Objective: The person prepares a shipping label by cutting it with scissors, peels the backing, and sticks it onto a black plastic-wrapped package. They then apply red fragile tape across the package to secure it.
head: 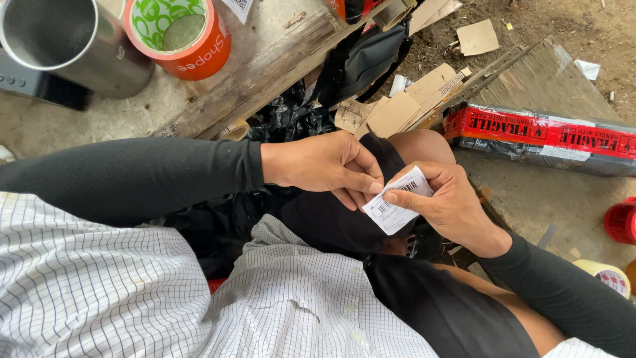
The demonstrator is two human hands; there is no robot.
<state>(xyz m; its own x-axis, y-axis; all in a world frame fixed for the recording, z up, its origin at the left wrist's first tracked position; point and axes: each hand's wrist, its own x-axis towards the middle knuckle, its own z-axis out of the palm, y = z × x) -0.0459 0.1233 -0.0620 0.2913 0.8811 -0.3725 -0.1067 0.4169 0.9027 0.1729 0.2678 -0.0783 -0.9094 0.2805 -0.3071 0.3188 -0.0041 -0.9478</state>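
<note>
We see both hands meeting over the lap. The right hand (454,205) pinches a small white label (395,201) between thumb and fingers, and the left hand (324,166) closes its fingertips on the label's upper left edge, so the two hold it together. The label is a small rectangle of white paper, tilted, with black barcode stripes and fine print, slightly curled at one corner. It hangs just above a black garment (324,222) on the knee. Both arms wear black sleeves over a white checked shirt (99,285).

To the right, on the ground, lies a long parcel (550,139) wrapped in grey film, banded with red tape bearing black lettering. Above the hands, scraps of brown cardboard (397,109) lie beside a black bag (361,59). At the upper left, on a weathered wooden board (265,66), stands an orange tape roll (179,33) with a green and white inner face, next to a metal cylinder (59,40). At the right edge we see a red roll (623,222) and a pale tape roll (606,275).
</note>
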